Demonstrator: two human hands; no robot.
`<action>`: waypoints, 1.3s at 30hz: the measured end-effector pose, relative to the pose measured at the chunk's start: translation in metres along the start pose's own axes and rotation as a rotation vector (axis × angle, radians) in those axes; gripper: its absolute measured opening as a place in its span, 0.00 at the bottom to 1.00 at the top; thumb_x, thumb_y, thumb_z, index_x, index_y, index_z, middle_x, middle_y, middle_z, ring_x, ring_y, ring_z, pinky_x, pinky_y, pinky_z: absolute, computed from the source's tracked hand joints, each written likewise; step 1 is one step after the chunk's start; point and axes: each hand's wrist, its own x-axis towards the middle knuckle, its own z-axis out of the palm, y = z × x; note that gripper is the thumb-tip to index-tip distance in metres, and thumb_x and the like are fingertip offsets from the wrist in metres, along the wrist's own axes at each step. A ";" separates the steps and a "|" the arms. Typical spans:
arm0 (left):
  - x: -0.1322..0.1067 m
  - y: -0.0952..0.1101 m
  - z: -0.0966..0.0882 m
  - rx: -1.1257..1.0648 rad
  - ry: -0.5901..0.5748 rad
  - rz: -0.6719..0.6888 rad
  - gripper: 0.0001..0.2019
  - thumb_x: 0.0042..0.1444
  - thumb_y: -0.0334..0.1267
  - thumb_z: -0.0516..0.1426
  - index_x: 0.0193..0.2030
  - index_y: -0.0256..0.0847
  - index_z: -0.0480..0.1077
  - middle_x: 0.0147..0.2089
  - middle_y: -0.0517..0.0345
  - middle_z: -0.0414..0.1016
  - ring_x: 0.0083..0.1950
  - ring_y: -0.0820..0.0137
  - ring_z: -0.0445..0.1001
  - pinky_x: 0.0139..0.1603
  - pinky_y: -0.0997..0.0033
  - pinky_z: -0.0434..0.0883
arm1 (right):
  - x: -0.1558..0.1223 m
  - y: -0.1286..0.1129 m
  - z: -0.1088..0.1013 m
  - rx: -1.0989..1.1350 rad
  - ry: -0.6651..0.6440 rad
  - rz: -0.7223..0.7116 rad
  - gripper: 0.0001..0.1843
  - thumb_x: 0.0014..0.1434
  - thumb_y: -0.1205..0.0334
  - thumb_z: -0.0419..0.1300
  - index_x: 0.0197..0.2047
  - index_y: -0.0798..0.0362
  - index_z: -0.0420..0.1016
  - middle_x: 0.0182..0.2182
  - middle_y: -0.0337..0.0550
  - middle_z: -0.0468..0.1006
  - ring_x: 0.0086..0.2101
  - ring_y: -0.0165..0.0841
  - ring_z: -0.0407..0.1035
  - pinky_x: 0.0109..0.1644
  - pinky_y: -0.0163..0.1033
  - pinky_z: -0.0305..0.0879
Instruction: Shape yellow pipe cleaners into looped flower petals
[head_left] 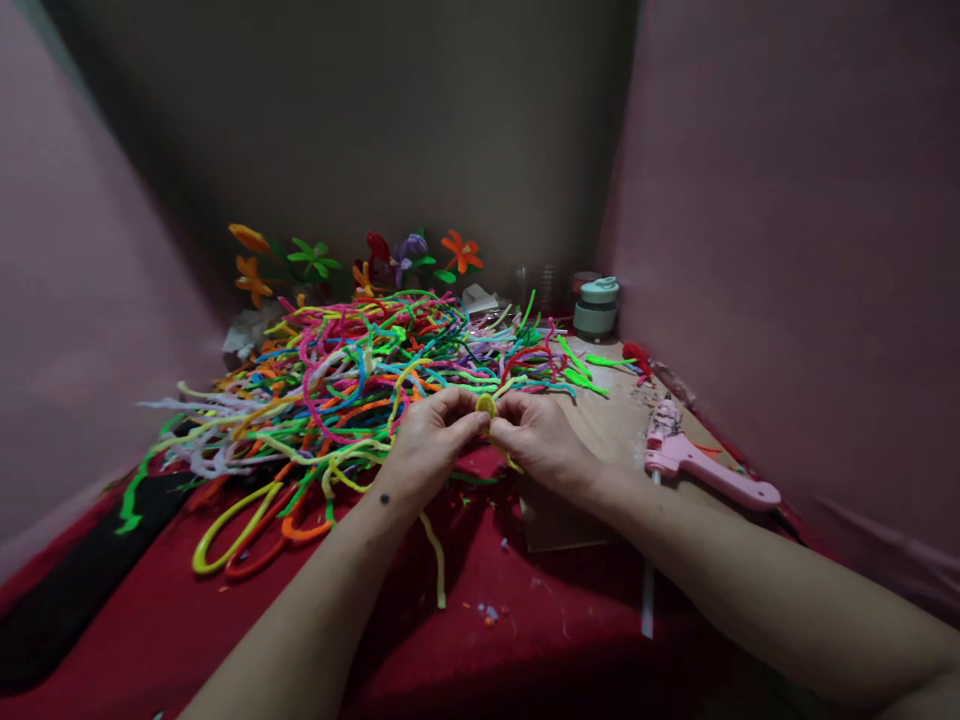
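Left hand (426, 448) and right hand (547, 445) together pinched a fuzzy yellow disc (486, 405); an orange fuzzy-petalled flower (461, 251) showed at 12 o'clock.

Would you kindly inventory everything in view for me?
Small round fuzzy piece: one, yellow, centre, held
Fuzzy craft stems: uncountable, multicoloured, heaped left of centre
Fuzzy craft flowers: several, mixed colours, behind the stems
Lidded round cup: one, mint, back right
Pistol-shaped plastic glue gun: one, pink, right
Thin straight rod: one, white, front right
Flat board: one, tan, right of centre
Fuzzy bundle: one, red, back right
Clear containers: count unclear, colourless, back
Crumpled wrapping: at least one, white, back left
Tiny scraps: several, mixed, front centre
Long flat strip: one, black, left
Table covering: one, red, front
Side walls: two, pink, either side
Back wall: one, grey, behind
Left hand: one, bare, centre
Right hand: one, bare, centre
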 end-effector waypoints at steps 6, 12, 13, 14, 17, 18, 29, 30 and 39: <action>0.001 -0.005 0.002 0.008 0.054 0.039 0.06 0.47 0.38 0.57 0.29 0.37 0.66 0.25 0.65 0.67 0.26 0.76 0.64 0.28 0.77 0.63 | 0.000 -0.003 -0.002 -0.042 -0.013 -0.047 0.07 0.48 0.65 0.53 0.20 0.55 0.65 0.18 0.35 0.64 0.22 0.25 0.57 0.26 0.31 0.52; 0.001 -0.008 0.004 0.106 0.083 0.143 0.04 0.49 0.35 0.56 0.31 0.38 0.69 0.29 0.62 0.69 0.31 0.74 0.66 0.33 0.76 0.65 | -0.002 -0.007 -0.005 -0.104 -0.008 -0.033 0.07 0.47 0.66 0.53 0.20 0.55 0.65 0.17 0.35 0.64 0.21 0.26 0.57 0.26 0.32 0.51; 0.000 -0.008 0.005 0.146 0.118 0.168 0.04 0.49 0.35 0.56 0.30 0.38 0.70 0.29 0.62 0.69 0.31 0.73 0.66 0.34 0.76 0.65 | -0.002 -0.008 -0.005 -0.071 -0.016 -0.003 0.06 0.46 0.66 0.53 0.19 0.55 0.65 0.17 0.35 0.64 0.21 0.26 0.57 0.25 0.32 0.51; 0.000 -0.008 0.005 0.173 0.145 0.188 0.04 0.49 0.34 0.55 0.30 0.38 0.70 0.29 0.62 0.70 0.32 0.73 0.66 0.35 0.75 0.65 | -0.002 -0.009 -0.005 -0.025 -0.027 0.030 0.07 0.46 0.66 0.53 0.19 0.55 0.64 0.16 0.34 0.63 0.20 0.25 0.56 0.24 0.32 0.51; 0.000 -0.008 0.005 0.138 0.178 0.189 0.04 0.49 0.34 0.55 0.30 0.38 0.70 0.29 0.62 0.69 0.32 0.73 0.66 0.34 0.75 0.65 | -0.001 -0.011 -0.004 0.070 -0.043 0.083 0.08 0.47 0.64 0.53 0.19 0.54 0.63 0.15 0.33 0.61 0.19 0.25 0.53 0.23 0.32 0.50; 0.001 -0.008 0.005 0.103 0.174 0.171 0.04 0.49 0.34 0.55 0.29 0.38 0.69 0.28 0.62 0.69 0.31 0.73 0.66 0.34 0.76 0.65 | -0.001 -0.011 -0.004 0.061 -0.036 0.070 0.08 0.47 0.64 0.54 0.19 0.54 0.63 0.16 0.33 0.61 0.19 0.25 0.53 0.24 0.32 0.50; -0.003 -0.016 0.013 0.131 0.209 0.234 0.06 0.53 0.38 0.54 0.28 0.40 0.63 0.27 0.64 0.64 0.30 0.74 0.63 0.31 0.76 0.63 | -0.007 -0.008 0.001 -0.146 0.065 -0.161 0.07 0.52 0.67 0.51 0.23 0.53 0.64 0.19 0.34 0.62 0.22 0.26 0.55 0.27 0.32 0.51; -0.003 -0.016 0.013 0.128 0.203 0.230 0.06 0.53 0.38 0.54 0.28 0.40 0.62 0.27 0.64 0.63 0.30 0.74 0.63 0.31 0.76 0.63 | -0.007 -0.008 0.001 -0.163 0.076 -0.167 0.07 0.52 0.67 0.51 0.22 0.53 0.63 0.18 0.34 0.61 0.21 0.26 0.54 0.26 0.32 0.51; -0.002 -0.009 0.009 -0.119 0.068 0.123 0.05 0.51 0.37 0.55 0.28 0.39 0.62 0.25 0.65 0.64 0.26 0.76 0.65 0.29 0.76 0.65 | -0.003 -0.014 0.000 0.239 -0.086 0.163 0.04 0.45 0.68 0.50 0.24 0.53 0.65 0.14 0.33 0.68 0.14 0.25 0.58 0.19 0.31 0.52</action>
